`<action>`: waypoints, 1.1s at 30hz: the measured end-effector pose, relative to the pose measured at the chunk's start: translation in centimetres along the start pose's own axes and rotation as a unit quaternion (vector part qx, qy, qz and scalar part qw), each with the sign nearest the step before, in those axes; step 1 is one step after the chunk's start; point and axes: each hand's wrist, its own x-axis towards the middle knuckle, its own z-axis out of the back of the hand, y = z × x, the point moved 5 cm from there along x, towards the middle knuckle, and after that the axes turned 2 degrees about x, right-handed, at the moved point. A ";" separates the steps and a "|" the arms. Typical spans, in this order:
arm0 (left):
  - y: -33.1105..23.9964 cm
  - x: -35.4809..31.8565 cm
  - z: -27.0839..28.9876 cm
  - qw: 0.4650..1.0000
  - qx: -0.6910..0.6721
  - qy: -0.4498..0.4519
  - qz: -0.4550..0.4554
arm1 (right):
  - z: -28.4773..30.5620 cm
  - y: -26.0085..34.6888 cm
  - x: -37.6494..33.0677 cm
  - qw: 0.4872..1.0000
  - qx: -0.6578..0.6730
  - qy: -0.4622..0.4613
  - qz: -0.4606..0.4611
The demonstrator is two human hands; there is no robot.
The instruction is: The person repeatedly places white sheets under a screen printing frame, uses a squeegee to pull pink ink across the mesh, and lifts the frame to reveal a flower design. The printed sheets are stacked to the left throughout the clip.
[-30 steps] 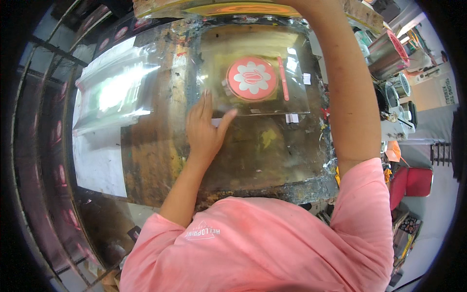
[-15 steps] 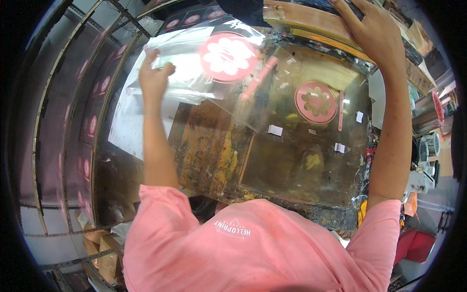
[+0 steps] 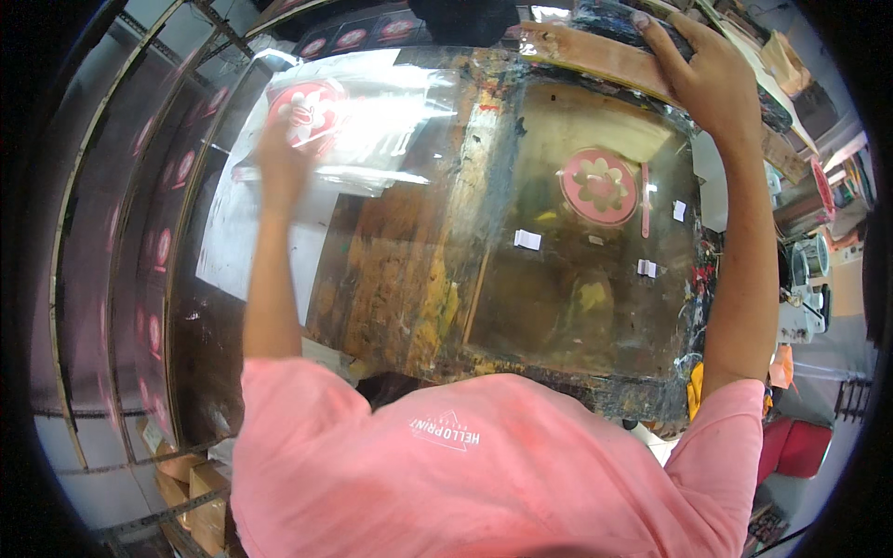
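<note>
Big paint-stained desk (image 3: 409,288) takes up most of the scene, wood top all smeared with old colours. On its right half sits a clear plate (image 3: 577,307), and under it you can see a red flower print (image 3: 600,186) with a thin red strip just beside it and a few small white tape bits (image 3: 527,239) scattered around. Off to the left there's a rack (image 3: 139,242) with rows of the same red flower prints on its shelves, blurry though.

The person is in a pink shirt (image 3: 484,465), leaning over the desk with both arms stretched out.

Left hand (image 3: 279,163) is up at the far left corner of the desk, holding a clear bag (image 3: 372,121) with a red flower (image 3: 307,110) printed on it. The bag is lifted off the desk and hangs over a white sheet (image 3: 233,242) that lies at the desk's left edge. The hand is motion-blurred, so the grip looks closed on the bag's left end, but I can't make out the fingers exactly.

Right hand (image 3: 702,70) is at the far right, fingers spread and laid flat on top of a wooden frame (image 3: 595,56) along the back edge of the desk. Grip is open, palm down, pressing rather than wrapping around anything.
</note>
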 end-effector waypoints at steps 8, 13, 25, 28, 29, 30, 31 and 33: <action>-10.8 -4.0 -2.0 0.950 -0.052 0.275 -0.140 | 0.0 -0.4 -0.3 1.000 -0.018 -0.003 0.020; -9.9 -2.4 -1.8 0.961 -0.144 0.224 -0.069 | -0.3 -0.9 -1.0 0.999 -0.029 -0.004 0.029; -12.9 0.8 1.6 0.961 -0.216 0.154 -0.082 | -0.4 -1.3 -1.4 0.998 -0.019 -0.032 0.041; -21.8 -2.6 -2.4 0.937 -0.055 0.250 -0.238 | -0.3 -1.4 -1.1 0.999 -0.013 -0.012 0.028; -24.9 -3.8 -4.0 0.937 -0.046 0.240 -0.248 | -0.2 -1.5 -1.0 1.000 -0.012 -0.006 0.023; -27.3 -4.9 -6.3 0.932 -0.036 0.287 -0.221 | -0.1 -1.5 -0.7 1.000 -0.011 -0.003 0.018; -29.9 -5.8 -8.3 0.929 -0.046 0.300 -0.212 | -0.1 -1.6 -0.6 1.000 -0.008 0.002 0.014; -34.7 -7.7 -11.3 0.928 -0.094 0.281 -0.227 | -0.1 -1.7 -0.2 1.000 -0.004 0.022 0.006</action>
